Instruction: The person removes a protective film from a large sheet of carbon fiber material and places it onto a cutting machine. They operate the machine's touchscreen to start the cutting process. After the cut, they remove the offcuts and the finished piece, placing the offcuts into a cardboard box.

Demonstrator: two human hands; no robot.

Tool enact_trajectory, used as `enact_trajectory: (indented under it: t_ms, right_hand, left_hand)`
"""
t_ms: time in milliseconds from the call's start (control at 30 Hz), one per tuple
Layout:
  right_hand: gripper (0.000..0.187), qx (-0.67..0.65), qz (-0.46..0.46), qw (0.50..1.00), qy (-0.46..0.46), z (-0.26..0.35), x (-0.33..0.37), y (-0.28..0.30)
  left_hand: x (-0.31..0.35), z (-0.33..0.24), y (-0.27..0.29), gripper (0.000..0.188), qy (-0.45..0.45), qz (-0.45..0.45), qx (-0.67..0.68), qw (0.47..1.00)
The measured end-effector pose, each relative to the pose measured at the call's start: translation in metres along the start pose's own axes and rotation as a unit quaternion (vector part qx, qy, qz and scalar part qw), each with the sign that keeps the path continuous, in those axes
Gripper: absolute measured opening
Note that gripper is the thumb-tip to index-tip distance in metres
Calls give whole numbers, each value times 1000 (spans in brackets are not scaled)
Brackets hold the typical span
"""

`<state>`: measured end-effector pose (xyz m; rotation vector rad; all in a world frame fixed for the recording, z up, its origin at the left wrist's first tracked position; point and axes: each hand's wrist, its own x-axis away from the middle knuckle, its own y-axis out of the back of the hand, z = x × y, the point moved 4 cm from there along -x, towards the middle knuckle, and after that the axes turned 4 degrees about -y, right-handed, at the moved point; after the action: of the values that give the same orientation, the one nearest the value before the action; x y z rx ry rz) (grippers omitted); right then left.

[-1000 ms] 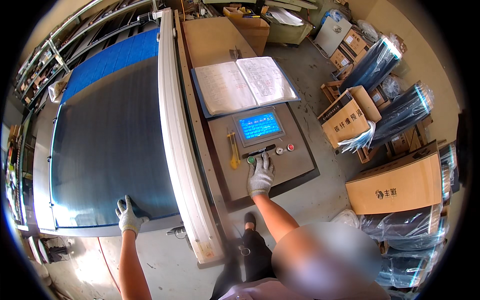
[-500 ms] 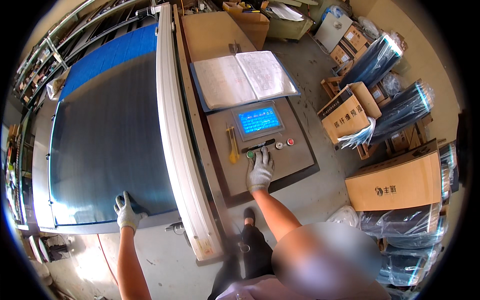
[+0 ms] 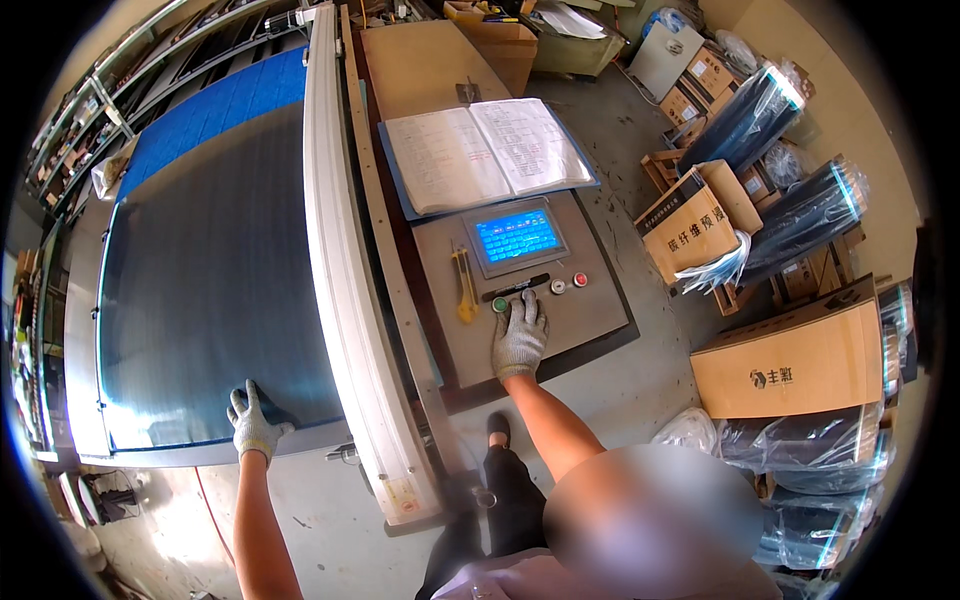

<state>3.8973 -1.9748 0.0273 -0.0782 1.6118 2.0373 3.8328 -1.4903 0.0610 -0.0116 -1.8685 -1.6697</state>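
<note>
My left hand (image 3: 258,425), in a pale knit glove, rests with fingers stretched out on the front edge of a dark sheet (image 3: 215,280) that covers a flat machine bed. My right hand (image 3: 521,340), gloved likewise, lies over the grey control panel (image 3: 590,325) with its fingers extended. Its fingertips are at the green button (image 3: 500,305) and just below a black marker (image 3: 520,287); whether a finger presses the button I cannot tell. A white button (image 3: 558,286) and a red button (image 3: 580,280) sit to the right. Above them glows a blue touchscreen (image 3: 516,238).
A long white gantry beam (image 3: 345,260) crosses the bed between my hands. A yellow cutter (image 3: 464,285) and an open binder (image 3: 490,155) lie on the panel. Cardboard boxes (image 3: 790,350) and plastic-wrapped dark rolls (image 3: 810,225) stand at right. Shelving (image 3: 105,105) is at far left.
The gantry beam has shifted slightly left over the dark sheet. Both hands have stayed nearly in place.
</note>
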Motion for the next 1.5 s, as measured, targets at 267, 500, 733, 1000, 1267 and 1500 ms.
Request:
enact_trajectory:
  t_ms: [267, 500, 733, 1000, 1267, 1500]
  right_hand:
    - [32, 6, -5, 1000, 1, -4, 0, -6]
    - [41, -51, 28, 998, 25, -2, 12, 0]
    - [48, -140, 231, 915, 299, 71, 74, 30]
    - [11, -413, 163, 886, -136, 21, 77, 54]
    - [18, -561, 300, 665, -390, -50, 196, 126]
    - [17, -340, 386, 857, -17, -88, 244, 168]
  left_hand:
    - [-1, 2, -3, 127, 2, -5, -10, 1000]
    - [6, 0, 2, 126, -4, -8, -10, 1000]
    - [15, 3, 6, 118, -13, -43, -9, 999]
    - [84, 106, -88, 23, 117, -325, 351, 870]
    - [249, -79, -292, 32, -12, 314, 603, 733]
    - [215, -233, -172, 46, -49, 196, 796, 571]
